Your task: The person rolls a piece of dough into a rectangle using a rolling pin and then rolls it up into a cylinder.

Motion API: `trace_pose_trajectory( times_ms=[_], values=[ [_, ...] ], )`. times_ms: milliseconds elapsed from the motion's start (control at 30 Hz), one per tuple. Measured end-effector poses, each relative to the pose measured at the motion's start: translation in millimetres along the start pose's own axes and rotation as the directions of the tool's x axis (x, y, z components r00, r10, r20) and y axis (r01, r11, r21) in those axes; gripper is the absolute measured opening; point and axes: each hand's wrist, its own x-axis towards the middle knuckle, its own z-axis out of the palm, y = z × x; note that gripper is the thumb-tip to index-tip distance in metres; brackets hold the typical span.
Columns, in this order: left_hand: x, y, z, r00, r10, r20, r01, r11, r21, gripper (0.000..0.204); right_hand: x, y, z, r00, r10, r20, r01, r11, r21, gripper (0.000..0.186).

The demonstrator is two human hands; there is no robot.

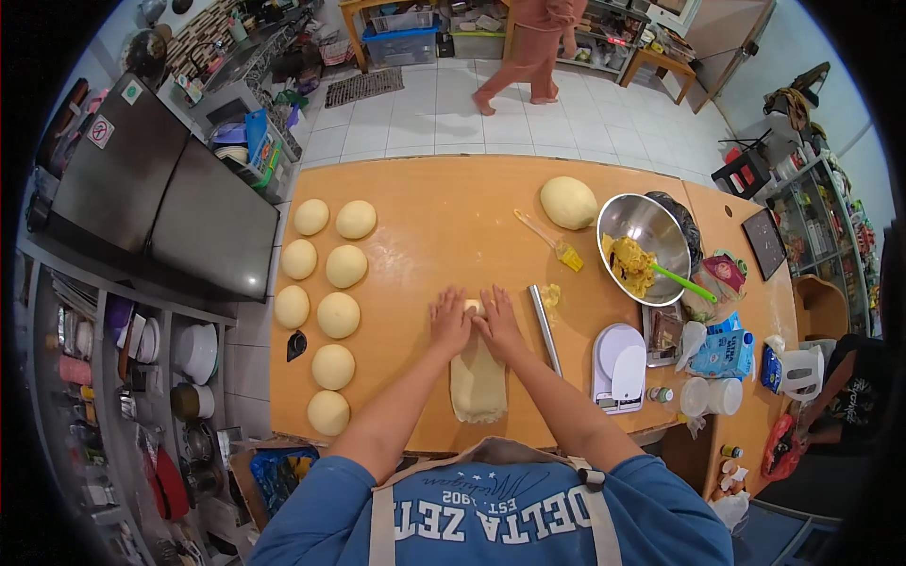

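Lying flat on the table (pixel 429 226), the dough strip (pixel 478 385) runs from both hands toward the person. The left hand (pixel 451 321) and right hand (pixel 499 324) meet at its far end, fingers spread rather than clenched; whether the thumbs pinch it, I cannot tell. Uneven pressure between them could skew or tear it, and sticking underneath could stretch it. The metal pin (pixel 545 330) lies near the right forearm (pixel 564 401); a sideways bump might roll it toward the scale (pixel 618 363).
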Motion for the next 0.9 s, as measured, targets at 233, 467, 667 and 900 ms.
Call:
trace_pose_trajectory(
  times_ms=[233, 467, 667, 900],
  values=[
    [-54, -16, 1, 0.965, 0.264, 0.005, -0.264, 0.965, 0.014, 0.057, -49, -30, -33, 0.968, -0.105, 0.226, 0.136, 0.982, -0.128, 0.071],
    [-20, -20, -15, 0.994, 0.055, -0.092, -0.067, 0.989, -0.133, 0.055, -29, -17, -27, 0.989, 0.133, -0.067, -0.11, 0.954, 0.278, 0.062],
    [-26, -28, -2, 0.965, 0.256, 0.048, -0.245, 0.954, -0.172, 0.041, -26, -12, -1, 0.998, -0.009, 0.067, -0.006, 0.978, 0.21, 0.043],
    [-78, -28, -21, 0.906, 0.417, 0.076, -0.416, 0.909, -0.029, 0.05, -75, -28, -26, 0.975, -0.222, 0.029, 0.22, 0.974, 0.052, 0.049]
  ],
)
